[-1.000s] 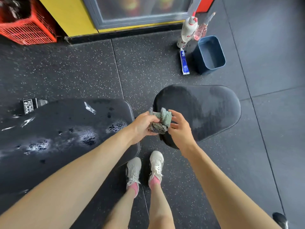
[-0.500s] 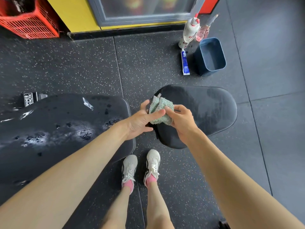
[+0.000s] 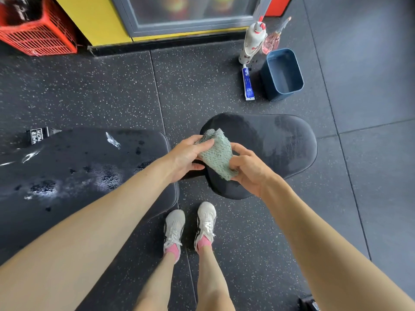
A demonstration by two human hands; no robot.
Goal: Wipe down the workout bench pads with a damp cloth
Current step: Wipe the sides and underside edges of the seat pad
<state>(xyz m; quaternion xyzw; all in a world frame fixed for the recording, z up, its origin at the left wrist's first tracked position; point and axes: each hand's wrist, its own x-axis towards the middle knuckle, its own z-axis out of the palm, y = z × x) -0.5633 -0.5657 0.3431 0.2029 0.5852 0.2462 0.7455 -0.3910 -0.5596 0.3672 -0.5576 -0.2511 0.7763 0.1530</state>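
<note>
A small green cloth with a mesh edge is stretched between both hands above the gap between the two pads. My left hand pinches its upper left corner, and my right hand grips its lower right end. Below and to the right lies the rounded black seat pad, dull with damp streaks. The long black back pad fills the left side and carries water droplets and wet patches.
A dark blue tub stands on the rubber floor beyond the seat pad, with a white spray bottle, a pink bottle and a blue tube beside it. A red crate sits far left. My feet stand between the pads.
The bunched cloth has been opened out and spread flat between my hands. My left hand shifted up to a corner, and my right hand slid down to the lower end.
</note>
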